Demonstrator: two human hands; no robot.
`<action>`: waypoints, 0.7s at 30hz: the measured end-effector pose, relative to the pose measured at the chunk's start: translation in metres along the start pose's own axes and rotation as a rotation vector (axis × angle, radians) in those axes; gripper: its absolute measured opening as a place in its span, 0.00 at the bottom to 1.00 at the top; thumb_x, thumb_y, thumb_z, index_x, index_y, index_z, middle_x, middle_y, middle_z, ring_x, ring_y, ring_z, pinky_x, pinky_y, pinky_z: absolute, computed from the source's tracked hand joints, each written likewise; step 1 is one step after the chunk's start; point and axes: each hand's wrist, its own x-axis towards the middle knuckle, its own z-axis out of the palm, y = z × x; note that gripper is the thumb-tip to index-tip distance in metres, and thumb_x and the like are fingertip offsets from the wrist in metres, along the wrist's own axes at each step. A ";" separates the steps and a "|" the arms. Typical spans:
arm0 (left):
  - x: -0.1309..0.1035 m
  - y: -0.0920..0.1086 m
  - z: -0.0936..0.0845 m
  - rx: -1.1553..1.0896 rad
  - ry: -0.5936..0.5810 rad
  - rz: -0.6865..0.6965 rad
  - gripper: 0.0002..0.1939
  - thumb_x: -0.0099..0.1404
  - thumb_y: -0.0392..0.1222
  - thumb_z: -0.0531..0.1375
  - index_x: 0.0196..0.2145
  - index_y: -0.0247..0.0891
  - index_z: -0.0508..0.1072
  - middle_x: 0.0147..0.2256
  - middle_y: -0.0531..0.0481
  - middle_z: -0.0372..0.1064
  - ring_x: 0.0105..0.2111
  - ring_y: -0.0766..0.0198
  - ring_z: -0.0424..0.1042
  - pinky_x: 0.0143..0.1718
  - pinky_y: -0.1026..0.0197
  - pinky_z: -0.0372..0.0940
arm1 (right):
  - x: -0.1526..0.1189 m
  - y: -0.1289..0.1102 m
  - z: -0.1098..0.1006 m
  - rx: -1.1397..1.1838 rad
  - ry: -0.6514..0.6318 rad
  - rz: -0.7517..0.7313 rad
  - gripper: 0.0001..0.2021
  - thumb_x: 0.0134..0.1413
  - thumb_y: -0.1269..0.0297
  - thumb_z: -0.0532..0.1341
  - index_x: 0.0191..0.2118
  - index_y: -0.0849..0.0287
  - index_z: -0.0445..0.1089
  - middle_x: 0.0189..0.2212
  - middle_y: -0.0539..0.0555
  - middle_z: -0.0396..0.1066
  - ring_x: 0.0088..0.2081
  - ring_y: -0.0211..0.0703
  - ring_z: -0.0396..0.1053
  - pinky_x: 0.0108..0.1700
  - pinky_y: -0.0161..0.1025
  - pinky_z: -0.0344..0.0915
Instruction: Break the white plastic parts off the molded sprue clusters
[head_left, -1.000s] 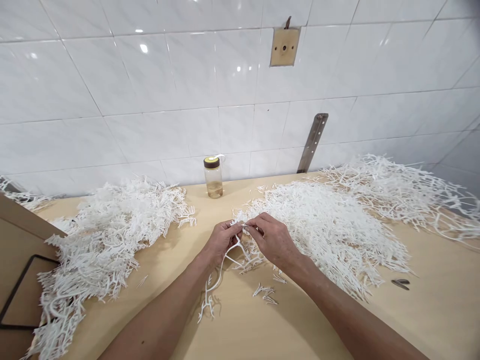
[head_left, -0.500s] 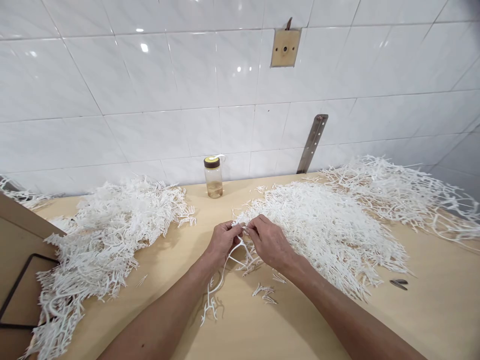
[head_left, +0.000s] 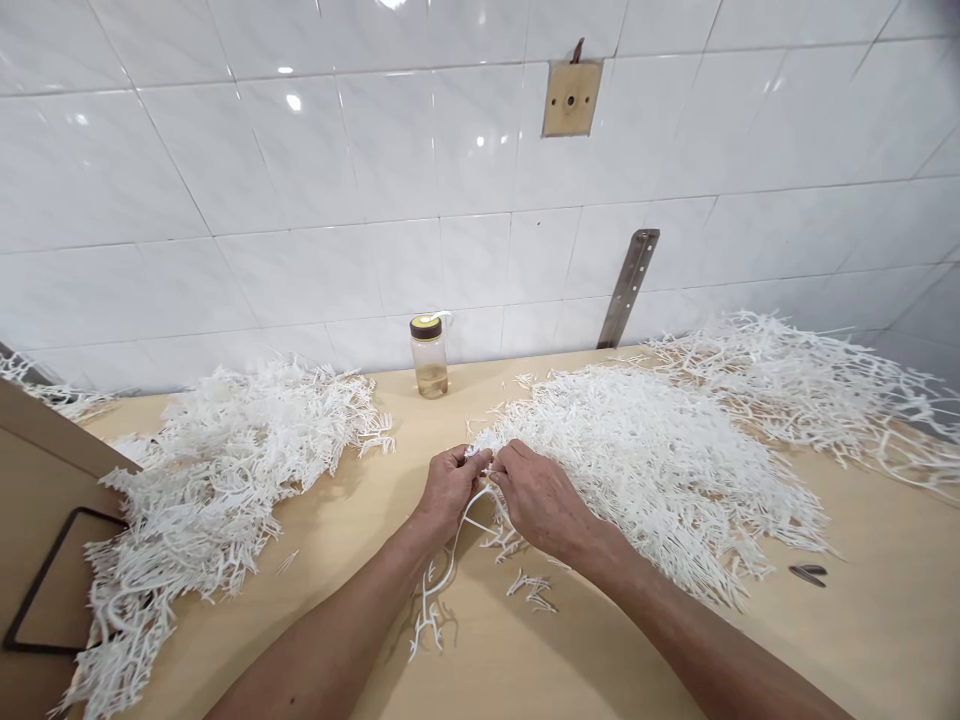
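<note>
White strand (head_left: 453, 560), slender and curved, forks repeatedly.

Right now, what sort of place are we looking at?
Probably a workroom, though I can't be sure: white branchy pieces lie heaped on a table in front of a tiled wall.

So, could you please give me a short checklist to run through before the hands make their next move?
1. Left hand holding the white branched strand: ok.
2. Right hand gripping the strand too: cannot tell, its fingertips are hidden.
3. Bottle upright with its lid on: ok.
4. Small dark object at the right lying apart from both hands: ok.
5. Tabletop free of loose scraps: not ok, some lie below the right hand.
</note>
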 end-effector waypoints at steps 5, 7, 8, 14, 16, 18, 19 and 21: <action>0.007 0.007 -0.011 0.017 0.196 -0.032 0.23 0.49 0.56 0.69 0.20 0.37 0.65 0.14 0.59 0.55 0.16 0.71 0.54 0.20 0.66 0.51 | -0.006 -0.016 -0.004 0.227 -0.063 -0.016 0.09 0.61 0.74 0.52 0.30 0.57 0.61 0.29 0.50 0.66 0.29 0.39 0.62 0.31 0.36 0.56; 0.008 0.009 -0.015 0.034 0.126 -0.008 0.22 0.50 0.56 0.69 0.21 0.37 0.66 0.16 0.58 0.57 0.17 0.71 0.55 0.21 0.66 0.52 | -0.004 -0.017 -0.009 0.323 -0.031 0.030 0.08 0.62 0.71 0.53 0.30 0.57 0.62 0.28 0.50 0.67 0.28 0.39 0.63 0.30 0.36 0.58; 0.008 0.009 -0.015 0.048 0.076 0.016 0.22 0.50 0.56 0.70 0.21 0.36 0.67 0.16 0.58 0.58 0.18 0.71 0.56 0.21 0.66 0.52 | -0.002 -0.015 -0.012 0.369 -0.003 0.077 0.08 0.62 0.69 0.54 0.31 0.57 0.63 0.28 0.50 0.68 0.28 0.39 0.63 0.30 0.36 0.59; 0.006 0.006 -0.012 0.043 -0.108 0.001 0.23 0.49 0.57 0.71 0.23 0.34 0.70 0.19 0.55 0.61 0.18 0.73 0.55 0.21 0.66 0.50 | 0.011 0.015 -0.029 0.604 0.192 0.289 0.10 0.58 0.57 0.59 0.30 0.57 0.67 0.23 0.50 0.69 0.24 0.39 0.63 0.27 0.36 0.60; 0.005 0.007 -0.012 0.029 -0.137 -0.028 0.22 0.49 0.56 0.71 0.24 0.34 0.71 0.20 0.55 0.61 0.18 0.73 0.56 0.21 0.67 0.51 | 0.012 0.022 -0.029 0.661 0.194 0.300 0.11 0.57 0.56 0.60 0.30 0.58 0.69 0.23 0.50 0.69 0.25 0.38 0.63 0.27 0.36 0.60; 0.004 0.009 -0.011 0.011 -0.155 -0.048 0.21 0.49 0.55 0.71 0.26 0.34 0.72 0.20 0.55 0.61 0.19 0.73 0.57 0.21 0.67 0.51 | 0.012 0.027 -0.027 0.686 0.179 0.298 0.12 0.57 0.55 0.60 0.31 0.58 0.70 0.24 0.50 0.70 0.25 0.38 0.64 0.27 0.36 0.60; 0.004 0.010 -0.012 0.001 -0.159 -0.056 0.21 0.49 0.55 0.72 0.27 0.34 0.73 0.20 0.55 0.61 0.19 0.72 0.58 0.22 0.67 0.52 | 0.012 0.028 -0.026 0.684 0.168 0.298 0.12 0.57 0.54 0.60 0.32 0.58 0.71 0.25 0.50 0.70 0.26 0.39 0.64 0.28 0.36 0.61; 0.005 0.010 -0.013 -0.017 -0.157 -0.068 0.21 0.47 0.54 0.72 0.29 0.34 0.74 0.21 0.55 0.62 0.19 0.73 0.58 0.22 0.67 0.52 | 0.012 0.031 -0.024 0.646 0.138 0.302 0.11 0.58 0.56 0.59 0.33 0.58 0.72 0.26 0.50 0.71 0.26 0.39 0.65 0.28 0.36 0.61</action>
